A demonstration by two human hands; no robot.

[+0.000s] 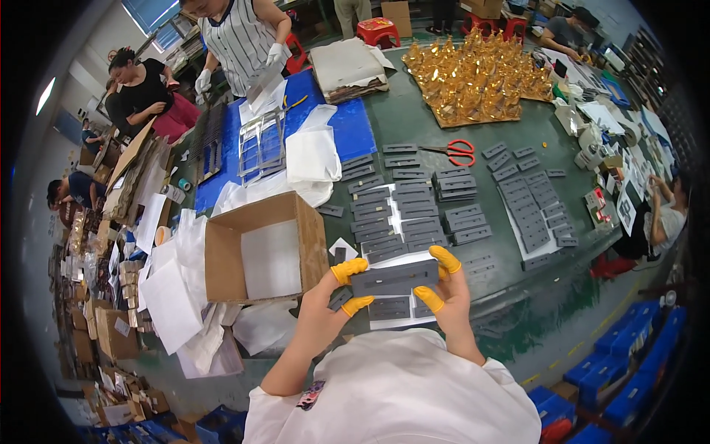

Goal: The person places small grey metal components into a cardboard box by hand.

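Between my two hands I hold a dark grey slotted plate level above the table's near edge. My left hand, in yellow finger cots, pinches its left end with thumb and fingertip. The right end is gripped by my right hand, also wearing yellow finger cots. Beneath it, more grey plates lie on white paper. Beyond my hands, rows of like plates spread over the green table. Stacked plates stand to the right of those rows.
An open cardboard box stands at my left, among white sheets. Red-handled scissors lie past the plates. Many shiny gold pieces fill a board at the back. A gloved co-worker stands across the table; another person sits at right.
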